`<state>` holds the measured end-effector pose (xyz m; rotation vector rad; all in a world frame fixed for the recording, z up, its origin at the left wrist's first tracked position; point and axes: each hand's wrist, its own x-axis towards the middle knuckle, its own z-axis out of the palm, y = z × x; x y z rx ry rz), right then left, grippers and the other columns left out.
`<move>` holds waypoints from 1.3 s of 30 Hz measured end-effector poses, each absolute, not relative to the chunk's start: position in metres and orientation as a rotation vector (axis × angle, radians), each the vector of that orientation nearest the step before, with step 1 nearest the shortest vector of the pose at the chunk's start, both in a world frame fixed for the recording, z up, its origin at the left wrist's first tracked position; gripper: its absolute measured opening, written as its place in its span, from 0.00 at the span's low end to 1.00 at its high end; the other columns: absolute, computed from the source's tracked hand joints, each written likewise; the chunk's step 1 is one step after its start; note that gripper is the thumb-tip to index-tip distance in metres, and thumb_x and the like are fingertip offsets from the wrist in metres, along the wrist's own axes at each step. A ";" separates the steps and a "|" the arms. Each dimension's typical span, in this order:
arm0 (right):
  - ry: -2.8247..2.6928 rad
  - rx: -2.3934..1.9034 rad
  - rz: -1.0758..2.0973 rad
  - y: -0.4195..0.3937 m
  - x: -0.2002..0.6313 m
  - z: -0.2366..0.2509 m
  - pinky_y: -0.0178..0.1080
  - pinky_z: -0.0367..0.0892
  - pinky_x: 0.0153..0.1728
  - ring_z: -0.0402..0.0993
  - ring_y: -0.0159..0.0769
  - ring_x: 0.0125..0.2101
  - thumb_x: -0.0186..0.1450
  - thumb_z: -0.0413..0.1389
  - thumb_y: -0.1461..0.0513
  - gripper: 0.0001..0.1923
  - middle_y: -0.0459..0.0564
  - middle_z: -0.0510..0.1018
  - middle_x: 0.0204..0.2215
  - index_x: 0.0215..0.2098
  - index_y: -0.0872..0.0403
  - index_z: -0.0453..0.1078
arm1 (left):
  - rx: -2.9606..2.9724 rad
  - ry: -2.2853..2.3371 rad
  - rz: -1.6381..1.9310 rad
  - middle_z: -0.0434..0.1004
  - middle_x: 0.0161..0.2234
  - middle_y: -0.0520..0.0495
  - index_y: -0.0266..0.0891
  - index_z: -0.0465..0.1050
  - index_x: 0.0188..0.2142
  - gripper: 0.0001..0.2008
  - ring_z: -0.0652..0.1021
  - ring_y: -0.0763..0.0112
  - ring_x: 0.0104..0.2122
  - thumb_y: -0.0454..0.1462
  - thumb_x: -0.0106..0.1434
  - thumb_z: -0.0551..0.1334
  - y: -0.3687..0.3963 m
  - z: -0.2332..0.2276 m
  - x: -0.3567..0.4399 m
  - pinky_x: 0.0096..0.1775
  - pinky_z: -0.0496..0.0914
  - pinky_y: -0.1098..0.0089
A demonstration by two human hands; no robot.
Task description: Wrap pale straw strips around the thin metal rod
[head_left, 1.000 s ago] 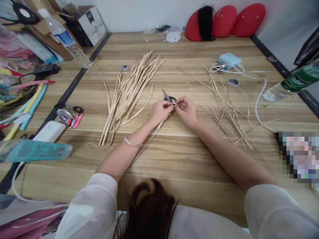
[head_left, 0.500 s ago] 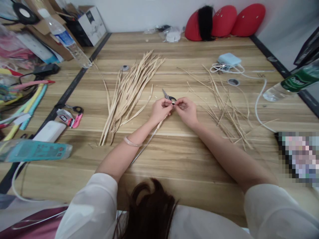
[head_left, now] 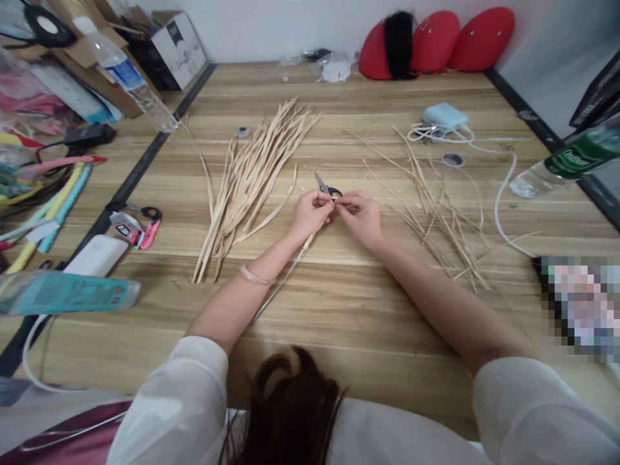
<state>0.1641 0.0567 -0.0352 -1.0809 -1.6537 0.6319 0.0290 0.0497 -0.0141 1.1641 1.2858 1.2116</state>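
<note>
My left hand (head_left: 310, 214) and my right hand (head_left: 362, 216) meet at the middle of the wooden table (head_left: 339, 310), fingertips pinched together on the top end of one thin straw strip (head_left: 285, 276). The strip trails down and to the left under my left forearm. Small scissors (head_left: 325, 188) lie on the table just behind my fingers, partly hidden by them. A bundle of wide straw strips (head_left: 249, 177) lies to the left of my hands. A loose scatter of thin straw strips (head_left: 436, 206) lies to the right.
A water bottle (head_left: 126, 74) and boxes stand at the back left. A white power bank (head_left: 97, 255), a teal bottle (head_left: 62, 294) and pink clippers (head_left: 145, 232) lie left. A charger with white cable (head_left: 445, 119) and a green-label bottle (head_left: 566, 161) sit right; red pads (head_left: 436, 39) rest against the wall.
Both hands have shifted a little up the table while keeping their pinch on the strip. Nothing else on the table has moved.
</note>
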 end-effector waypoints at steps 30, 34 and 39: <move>-1.764 -1.092 0.628 0.059 0.165 -0.037 0.39 0.68 0.35 0.73 0.36 0.33 0.59 0.54 0.64 0.08 0.53 0.76 0.32 0.23 0.55 0.70 | 1.221 1.279 1.234 0.73 0.23 0.54 0.34 0.70 0.29 0.04 0.70 0.83 0.15 0.31 0.52 0.64 0.051 -0.021 0.027 0.18 0.65 0.78; -1.745 -1.111 0.648 0.059 0.164 -0.037 0.36 0.67 0.29 0.71 0.34 0.33 0.59 0.53 0.63 0.06 0.53 0.75 0.35 0.26 0.55 0.69 | 1.237 1.280 1.227 0.73 0.22 0.54 0.35 0.70 0.29 0.04 0.70 0.83 0.15 0.31 0.52 0.64 0.051 -0.021 0.027 0.19 0.65 0.79; -1.736 -1.105 0.607 0.058 0.163 -0.035 0.35 0.67 0.30 0.71 0.34 0.34 0.58 0.52 0.65 0.04 0.52 0.74 0.33 0.26 0.54 0.66 | 1.253 1.272 1.223 0.73 0.23 0.54 0.35 0.71 0.32 0.06 0.70 0.83 0.17 0.31 0.52 0.64 0.049 -0.020 0.028 0.20 0.65 0.79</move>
